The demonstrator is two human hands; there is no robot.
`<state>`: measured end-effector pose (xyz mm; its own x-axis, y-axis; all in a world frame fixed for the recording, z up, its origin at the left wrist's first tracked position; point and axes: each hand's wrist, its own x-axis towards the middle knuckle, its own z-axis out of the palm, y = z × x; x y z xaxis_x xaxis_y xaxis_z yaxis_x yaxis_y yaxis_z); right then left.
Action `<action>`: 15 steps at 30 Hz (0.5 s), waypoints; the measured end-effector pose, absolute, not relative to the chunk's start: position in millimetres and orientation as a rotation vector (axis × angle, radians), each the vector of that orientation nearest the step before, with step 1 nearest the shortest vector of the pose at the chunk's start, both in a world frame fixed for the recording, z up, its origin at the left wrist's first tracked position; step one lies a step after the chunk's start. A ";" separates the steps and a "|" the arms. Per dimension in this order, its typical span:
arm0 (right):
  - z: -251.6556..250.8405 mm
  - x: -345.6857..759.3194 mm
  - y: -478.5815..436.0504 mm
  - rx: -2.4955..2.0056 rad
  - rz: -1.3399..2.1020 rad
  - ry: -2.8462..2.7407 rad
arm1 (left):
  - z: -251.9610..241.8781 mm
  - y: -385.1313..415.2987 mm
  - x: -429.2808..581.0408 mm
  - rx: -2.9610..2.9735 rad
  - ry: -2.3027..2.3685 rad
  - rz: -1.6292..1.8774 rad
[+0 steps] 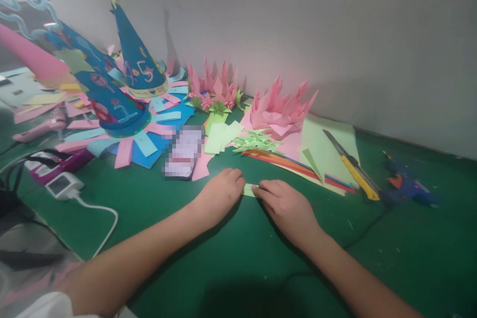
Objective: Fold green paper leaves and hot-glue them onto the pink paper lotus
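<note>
Between my two hands lies a small light green paper strip, close above or on the green table. My left hand grips its left end with curled fingers. At the right end, the fingers of my right hand are closed on the same strip. Both ends are hidden under my fingers. Just beyond sit a cluster of green folded paper pieces, several pale green paper slips and a pink folded paper crown.
A phone lies left of the slips. A yellow utility knife, blade out, and a blue glue gun lie at right. Blue cone hats, a purple power strip and a white charger with cable stand at left.
</note>
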<state>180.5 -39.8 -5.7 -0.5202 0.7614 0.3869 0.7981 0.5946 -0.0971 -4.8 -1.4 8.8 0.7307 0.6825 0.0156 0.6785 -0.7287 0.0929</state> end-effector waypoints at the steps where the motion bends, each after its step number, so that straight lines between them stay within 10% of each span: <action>1: -4.2 179.6 -40.3 -1.264 -0.126 -2.425 | 9.6 -1.5 -4.5 2.871 1.098 0.049; 15: 4.9 170.9 -41.4 -1.292 -0.119 -2.526 | 11.2 -8.8 -4.8 2.923 0.995 -0.035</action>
